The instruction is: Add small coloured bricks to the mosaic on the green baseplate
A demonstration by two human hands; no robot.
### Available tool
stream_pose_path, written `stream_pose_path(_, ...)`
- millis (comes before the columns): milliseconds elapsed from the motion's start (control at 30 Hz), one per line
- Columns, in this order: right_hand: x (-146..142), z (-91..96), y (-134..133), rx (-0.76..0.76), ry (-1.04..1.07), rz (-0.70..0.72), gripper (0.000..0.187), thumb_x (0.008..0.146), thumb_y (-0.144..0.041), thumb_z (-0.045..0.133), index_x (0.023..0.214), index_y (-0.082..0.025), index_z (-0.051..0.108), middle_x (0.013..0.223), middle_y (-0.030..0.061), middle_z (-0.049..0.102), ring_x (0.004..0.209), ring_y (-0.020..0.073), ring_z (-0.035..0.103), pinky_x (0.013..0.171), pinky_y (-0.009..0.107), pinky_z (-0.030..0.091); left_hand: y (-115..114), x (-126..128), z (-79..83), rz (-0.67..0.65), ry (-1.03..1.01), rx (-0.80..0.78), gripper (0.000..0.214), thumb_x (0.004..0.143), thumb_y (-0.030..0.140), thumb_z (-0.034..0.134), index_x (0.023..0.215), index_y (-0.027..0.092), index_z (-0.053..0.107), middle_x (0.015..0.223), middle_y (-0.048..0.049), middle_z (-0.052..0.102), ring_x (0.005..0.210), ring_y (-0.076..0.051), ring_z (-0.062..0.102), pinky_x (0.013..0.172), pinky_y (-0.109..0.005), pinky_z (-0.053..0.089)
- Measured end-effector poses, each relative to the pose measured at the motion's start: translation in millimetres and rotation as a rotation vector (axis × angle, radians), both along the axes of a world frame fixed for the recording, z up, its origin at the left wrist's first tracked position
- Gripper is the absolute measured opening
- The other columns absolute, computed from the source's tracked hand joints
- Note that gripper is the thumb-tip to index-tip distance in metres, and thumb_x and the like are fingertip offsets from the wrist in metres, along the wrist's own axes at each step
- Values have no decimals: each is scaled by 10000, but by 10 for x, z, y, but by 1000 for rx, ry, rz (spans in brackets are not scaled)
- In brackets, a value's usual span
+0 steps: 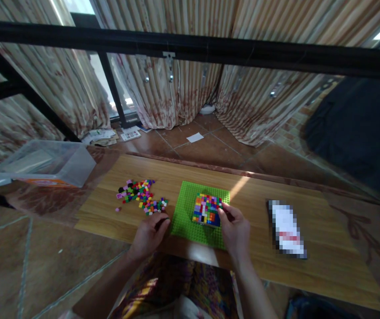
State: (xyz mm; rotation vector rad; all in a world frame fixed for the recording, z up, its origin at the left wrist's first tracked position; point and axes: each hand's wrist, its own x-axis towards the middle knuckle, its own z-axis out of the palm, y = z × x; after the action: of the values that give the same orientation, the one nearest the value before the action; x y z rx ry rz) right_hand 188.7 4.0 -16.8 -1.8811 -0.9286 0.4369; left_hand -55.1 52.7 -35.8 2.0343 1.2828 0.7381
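A green studded baseplate (184, 208) lies on the wooden board, carrying a squarish block built of many small coloured toy bricks (207, 209). At the block's right edge, my right hand (236, 228) has its thumb and forefinger pinched together on a small toy brick, touching the structure. My left hand (152, 235) is closed in a pinch just left of the baseplate, with a tiny dark-green toy brick (168, 219) showing at the fingertips. Beyond it spreads a loose pile of toy bricks (141, 192) in mixed colours. My fingers partly cover what they hold.
A clear plastic bin (77, 161) stands at the left end of the table. On the wooden board (256, 248) to the right lies a pixelated flat object (288, 228). A dark metal rail (190, 44) crosses ahead, before striped curtains (163, 97). Papers lie on the tiled floor.
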Motion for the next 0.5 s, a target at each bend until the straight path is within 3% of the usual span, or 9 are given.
stream_pose_path(267,19,31,-44,14,-44,-10,429,790,-473,545,1017,-148,709,917,115,723,788,230,659,692,326,483,-17,15,23,-7,4,5,170,890,291,483,866,198,623,832,-27,648,800,-155,594,761,-265,447)
stream_pose_path(500,46,-14,-4,40,118,-14,433,765,-483,583,996,-140,711,898,98,727,803,227,665,714,326,505,-13,13,20,-18,41,3,195,905,319,458,873,201,610,848,-35,650,824,-164,601,782,-280,452)
